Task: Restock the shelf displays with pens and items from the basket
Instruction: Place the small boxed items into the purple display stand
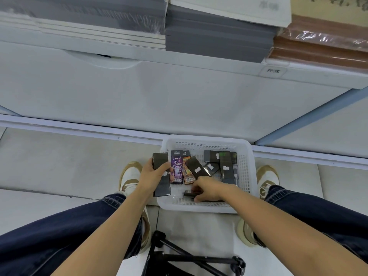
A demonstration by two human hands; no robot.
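A white plastic basket (247, 176) stands on the floor between my feet, against the base of the shelf unit. Inside lie several dark pen boxes (227, 158), a purple box (177, 167) and an orange one (188, 177). My left hand (153, 172) grips a long black box (160, 164) over the basket's left rim. Low in the basket, my right hand (207, 189) has its fingers curled round a small dark box (189, 194) on the bottom.
The white shelf front (159, 92) rises just behind the basket. Above it lie stacks of grey books (215, 38) and brown wrapped books (322, 48). A black tripod (191, 255) lies on the floor near my legs. My shoes flank the basket.
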